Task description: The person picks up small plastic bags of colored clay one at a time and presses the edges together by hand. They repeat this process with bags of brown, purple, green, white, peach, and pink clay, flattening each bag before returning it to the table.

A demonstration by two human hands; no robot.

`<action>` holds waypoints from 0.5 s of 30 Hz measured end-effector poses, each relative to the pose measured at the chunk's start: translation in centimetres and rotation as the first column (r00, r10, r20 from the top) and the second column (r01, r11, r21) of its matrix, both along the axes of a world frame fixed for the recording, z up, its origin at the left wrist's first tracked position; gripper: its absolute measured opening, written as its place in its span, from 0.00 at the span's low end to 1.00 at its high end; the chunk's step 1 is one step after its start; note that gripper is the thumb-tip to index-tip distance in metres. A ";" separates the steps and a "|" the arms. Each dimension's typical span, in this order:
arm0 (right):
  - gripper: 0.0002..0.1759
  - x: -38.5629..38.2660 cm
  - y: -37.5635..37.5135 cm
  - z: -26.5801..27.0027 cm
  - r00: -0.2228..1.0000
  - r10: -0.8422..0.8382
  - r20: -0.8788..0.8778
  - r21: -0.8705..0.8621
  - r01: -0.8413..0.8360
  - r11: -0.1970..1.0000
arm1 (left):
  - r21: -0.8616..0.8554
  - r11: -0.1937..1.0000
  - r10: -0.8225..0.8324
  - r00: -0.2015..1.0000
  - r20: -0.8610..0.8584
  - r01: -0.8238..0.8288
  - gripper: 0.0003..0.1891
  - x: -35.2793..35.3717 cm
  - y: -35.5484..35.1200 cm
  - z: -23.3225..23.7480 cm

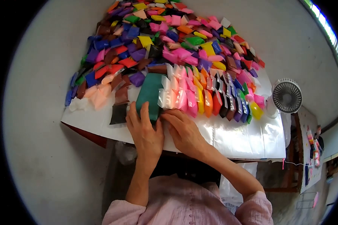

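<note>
A dark green block (150, 92) stands lengthwise at the left end of neat rows of small clear packets. My left hand (144, 125) is at its near end, fingers over the top and left side, thumb by the right side, gripping it. Bent and drawn together, the fingers of my right hand (184, 131) are at the near corner of the white packets (164, 98), beside the block. Whatever they pinch is hidden. To the right the rows continue with pink packets (181, 99), then yellow, orange, red, black, brown, blue and green ones.
A large heap of mixed coloured packets (176, 33) covers the back of the white tabletop (244, 138). Left of the block lie a black packet (118, 114) and peach packets (98, 95). A small white fan (286, 95) stands at the right edge.
</note>
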State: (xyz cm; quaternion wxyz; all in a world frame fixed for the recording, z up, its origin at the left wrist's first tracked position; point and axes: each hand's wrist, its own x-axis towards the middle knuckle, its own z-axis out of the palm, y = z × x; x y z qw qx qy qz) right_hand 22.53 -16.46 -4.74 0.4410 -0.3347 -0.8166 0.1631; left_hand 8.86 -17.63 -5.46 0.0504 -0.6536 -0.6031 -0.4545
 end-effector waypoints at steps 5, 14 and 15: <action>0.15 -0.1 0.0 -0.1 1.000 0.004 -0.021 -0.027 -0.005 1.000 | 0.004 1.000 -0.005 1.000 0.002 0.005 0.29 0.0 0.0 -0.1; 0.17 0.0 0.2 -0.4 0.999 -0.002 -0.037 -0.005 0.002 1.000 | 0.018 1.000 0.018 0.999 -0.035 -0.018 0.28 0.3 -0.1 0.2; 0.17 0.0 0.2 -0.4 0.999 -0.004 -0.036 -0.002 0.004 1.000 | 0.022 1.000 0.022 0.999 -0.041 -0.021 0.28 0.3 -0.1 0.2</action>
